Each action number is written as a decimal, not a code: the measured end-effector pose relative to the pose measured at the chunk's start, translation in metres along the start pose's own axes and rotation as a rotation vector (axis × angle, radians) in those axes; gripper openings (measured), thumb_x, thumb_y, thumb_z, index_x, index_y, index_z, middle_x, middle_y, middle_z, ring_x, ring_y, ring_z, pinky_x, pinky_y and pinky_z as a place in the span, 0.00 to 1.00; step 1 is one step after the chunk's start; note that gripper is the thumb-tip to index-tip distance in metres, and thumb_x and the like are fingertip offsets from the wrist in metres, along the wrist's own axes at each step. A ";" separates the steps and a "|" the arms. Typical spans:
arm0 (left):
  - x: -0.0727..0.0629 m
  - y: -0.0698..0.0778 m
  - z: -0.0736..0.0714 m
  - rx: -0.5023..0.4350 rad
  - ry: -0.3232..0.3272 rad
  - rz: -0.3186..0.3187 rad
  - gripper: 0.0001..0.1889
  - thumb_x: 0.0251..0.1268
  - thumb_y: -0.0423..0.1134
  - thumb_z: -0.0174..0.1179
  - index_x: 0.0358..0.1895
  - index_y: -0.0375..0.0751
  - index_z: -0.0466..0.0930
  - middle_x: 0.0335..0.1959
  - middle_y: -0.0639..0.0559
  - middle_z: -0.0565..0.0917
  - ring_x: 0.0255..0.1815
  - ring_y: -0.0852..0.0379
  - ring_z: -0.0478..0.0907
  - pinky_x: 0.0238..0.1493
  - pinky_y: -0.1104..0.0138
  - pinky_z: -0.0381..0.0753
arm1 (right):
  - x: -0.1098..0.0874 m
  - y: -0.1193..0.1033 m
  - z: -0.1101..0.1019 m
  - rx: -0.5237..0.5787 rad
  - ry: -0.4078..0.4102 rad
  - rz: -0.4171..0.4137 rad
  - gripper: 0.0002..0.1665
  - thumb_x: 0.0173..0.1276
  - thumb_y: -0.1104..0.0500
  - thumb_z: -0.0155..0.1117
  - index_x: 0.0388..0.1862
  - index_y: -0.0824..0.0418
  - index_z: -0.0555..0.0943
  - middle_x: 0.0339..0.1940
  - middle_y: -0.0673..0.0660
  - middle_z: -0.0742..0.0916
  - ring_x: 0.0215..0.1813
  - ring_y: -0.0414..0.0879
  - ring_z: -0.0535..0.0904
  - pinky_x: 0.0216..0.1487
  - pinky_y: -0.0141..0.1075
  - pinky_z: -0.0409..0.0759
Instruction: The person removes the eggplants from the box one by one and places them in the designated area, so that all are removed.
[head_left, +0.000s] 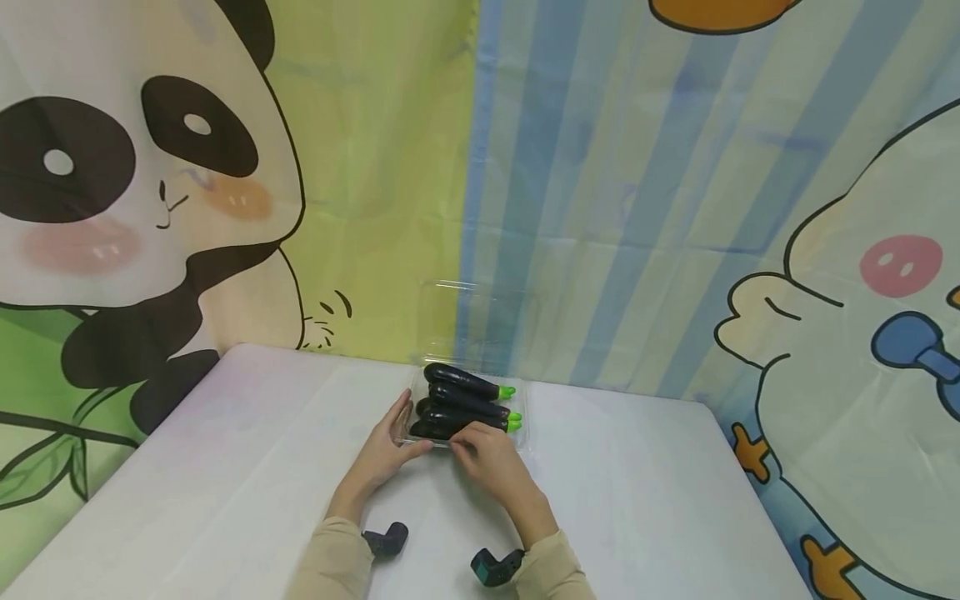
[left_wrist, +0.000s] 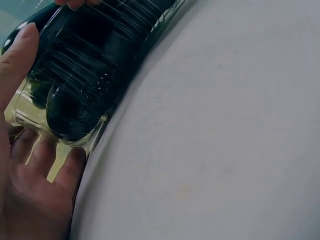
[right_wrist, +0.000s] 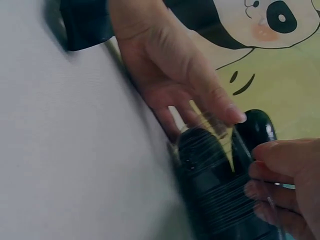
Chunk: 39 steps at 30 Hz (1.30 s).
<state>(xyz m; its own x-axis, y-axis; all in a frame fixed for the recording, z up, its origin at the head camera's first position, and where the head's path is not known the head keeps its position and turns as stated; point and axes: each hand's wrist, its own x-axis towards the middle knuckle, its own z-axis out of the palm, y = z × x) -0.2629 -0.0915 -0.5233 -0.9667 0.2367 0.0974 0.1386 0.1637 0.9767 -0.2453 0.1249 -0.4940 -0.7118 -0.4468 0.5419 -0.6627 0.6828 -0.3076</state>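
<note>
Several glossy, near-black eggplants (head_left: 461, 381) with bright green stem ends lie side by side in a clear plastic clamshell box (head_left: 527, 421). Its see-through lid (head_left: 444, 285) stands raised at the back. My left hand (head_left: 377, 457) holds the box's left end, thumb along the near rim and fingers against the end wall, as the left wrist view also shows. At the middle of the near side, my right hand (head_left: 495, 462) pinches the rim. In the right wrist view, the right fingers (right_wrist: 280, 155) curl over that edge, close above the eggplants.
The box rests near the far edge of a white table (head_left: 637, 483). Behind it hangs a cartoon curtain (head_left: 390, 167) with a panda and stripes. Dark camera mounts (head_left: 386, 540) sit at both wrists, beside beige sleeves (head_left: 333, 558).
</note>
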 end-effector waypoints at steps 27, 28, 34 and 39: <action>0.009 -0.033 -0.010 -0.051 -0.034 0.100 0.53 0.53 0.40 0.70 0.77 0.50 0.41 0.78 0.49 0.44 0.78 0.48 0.43 0.73 0.62 0.52 | 0.002 0.041 -0.054 0.013 -0.152 0.321 0.15 0.59 0.61 0.69 0.47 0.57 0.85 0.44 0.53 0.86 0.44 0.47 0.84 0.44 0.39 0.85; 0.008 -0.034 -0.011 -0.052 -0.032 0.098 0.53 0.53 0.40 0.70 0.77 0.51 0.41 0.78 0.50 0.45 0.78 0.49 0.43 0.73 0.63 0.52 | 0.002 0.041 -0.054 -0.001 -0.169 0.334 0.15 0.59 0.61 0.69 0.47 0.57 0.85 0.44 0.54 0.86 0.45 0.48 0.84 0.44 0.39 0.85; 0.009 -0.034 -0.011 -0.044 -0.028 0.078 0.54 0.51 0.40 0.72 0.77 0.52 0.42 0.78 0.50 0.46 0.78 0.52 0.45 0.70 0.76 0.54 | 0.005 0.041 -0.050 -0.073 -0.234 0.383 0.14 0.57 0.63 0.71 0.44 0.59 0.86 0.45 0.56 0.85 0.47 0.52 0.82 0.49 0.44 0.83; 0.011 -0.034 -0.009 -0.035 -0.035 0.066 0.54 0.51 0.42 0.72 0.77 0.54 0.42 0.78 0.51 0.47 0.78 0.53 0.45 0.71 0.75 0.54 | 0.005 0.041 -0.048 -0.101 -0.283 0.391 0.16 0.54 0.65 0.73 0.44 0.64 0.86 0.45 0.58 0.84 0.48 0.54 0.81 0.50 0.45 0.83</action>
<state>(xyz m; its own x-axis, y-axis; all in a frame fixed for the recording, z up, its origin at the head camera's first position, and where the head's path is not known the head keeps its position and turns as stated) -0.2804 -0.1034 -0.5534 -0.9474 0.2795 0.1558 0.1937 0.1134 0.9745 -0.2645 0.1782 -0.4666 -0.9473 -0.2758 0.1628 -0.3173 0.8769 -0.3610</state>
